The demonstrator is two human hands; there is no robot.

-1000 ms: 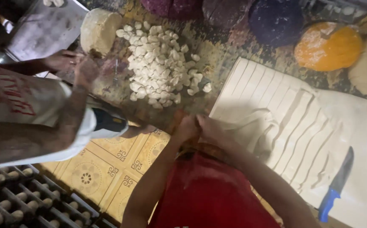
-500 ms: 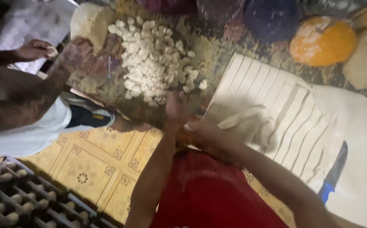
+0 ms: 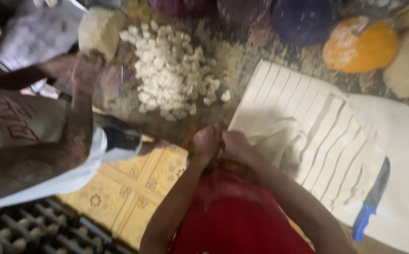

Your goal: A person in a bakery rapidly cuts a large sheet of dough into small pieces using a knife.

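Moved: left hand (image 3: 207, 141) and right hand (image 3: 235, 142) have drawn together, off the dough strips (image 3: 308, 136).
Grip: both closed, seemingly pinching dough; blurred.
Dough strips: at 3 o'clock.
Cut pieces (image 3: 174, 77): at 11 o'clock.
Knife (image 3: 371, 200): at 4 o'clock.

Around the work surface
A heap of small dough cubes (image 3: 174, 80) lies far left of centre; an orange bowl (image 3: 360, 44) and a dark blue bowl (image 3: 301, 19) sit far right. A blue-handled knife (image 3: 371, 200) rests near right. Yellow patterned floor tiles (image 3: 129, 188) show near left.
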